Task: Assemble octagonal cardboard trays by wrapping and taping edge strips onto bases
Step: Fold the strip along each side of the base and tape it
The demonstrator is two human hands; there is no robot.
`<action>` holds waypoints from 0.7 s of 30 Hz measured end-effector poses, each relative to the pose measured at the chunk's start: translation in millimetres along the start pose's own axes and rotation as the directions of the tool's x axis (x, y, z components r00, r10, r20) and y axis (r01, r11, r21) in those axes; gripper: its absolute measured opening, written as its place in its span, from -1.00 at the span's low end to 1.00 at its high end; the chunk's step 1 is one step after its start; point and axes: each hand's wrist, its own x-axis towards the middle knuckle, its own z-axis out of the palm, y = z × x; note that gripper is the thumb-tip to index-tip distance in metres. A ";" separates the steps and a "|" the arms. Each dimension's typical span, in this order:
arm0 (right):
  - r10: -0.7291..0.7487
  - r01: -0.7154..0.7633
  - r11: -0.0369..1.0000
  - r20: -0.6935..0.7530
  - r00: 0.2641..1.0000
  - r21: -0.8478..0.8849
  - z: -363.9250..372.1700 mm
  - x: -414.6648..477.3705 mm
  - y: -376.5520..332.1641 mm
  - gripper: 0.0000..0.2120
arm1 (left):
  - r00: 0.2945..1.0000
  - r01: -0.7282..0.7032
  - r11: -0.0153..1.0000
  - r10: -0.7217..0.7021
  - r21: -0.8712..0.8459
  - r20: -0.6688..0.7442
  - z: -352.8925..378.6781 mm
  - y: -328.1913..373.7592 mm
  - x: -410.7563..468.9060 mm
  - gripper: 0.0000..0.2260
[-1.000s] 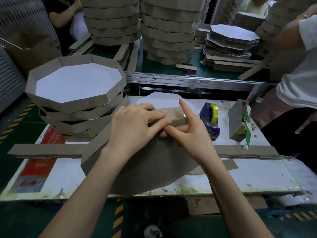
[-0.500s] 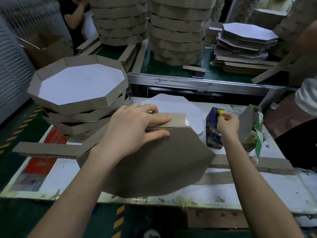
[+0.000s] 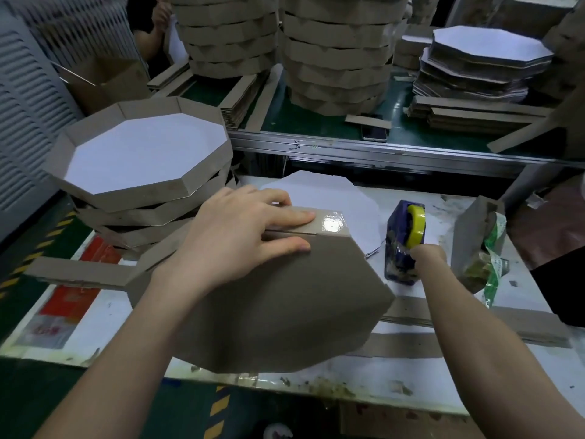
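White work table (image 3: pixel 380 375) up front, top stained & scuffed near the front edge. Behind it a 2nd bench (image 3: pixel 304 122) w/ green top and a metal rail (image 3: pixel 364 150) along its near side. Floor (image 3: pixel 38 391) dark green, yellow-black hazard stripes (image 3: pixel 221 403) (left side too). Grey slatted panel (image 3: pixel 25 122) at left, open cardboard box (image 3: pixel 104 83) just past it. Light dim, flat.

Single head-worn view, looking forward and down, close over the worktable (image 3: pixel 474 369), wide-angle
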 end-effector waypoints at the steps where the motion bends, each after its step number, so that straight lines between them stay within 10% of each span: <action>1: 0.034 -0.035 0.993 0.012 0.999 0.111 0.1 -1.2 -0.5 -0.74 | 1.000 0.000 1.000 0.000 0.002 -0.010 1.2 0.2 1.2 -0.54; 8: 0.148 -0.124 0.764 0.014 0.989 0.634 7.0 -21.8 6.4 -0.92 | 0.998 0.011 1.000 -0.011 -0.001 -0.055 5.0 1.3 4.4 -0.52; 21: 0.088 -0.003 0.702 -0.082 0.993 0.712 20.4 -39.7 61.7 -0.73 | 0.998 0.050 0.999 -0.051 -0.022 -0.045 2.5 -4.2 -2.0 -0.52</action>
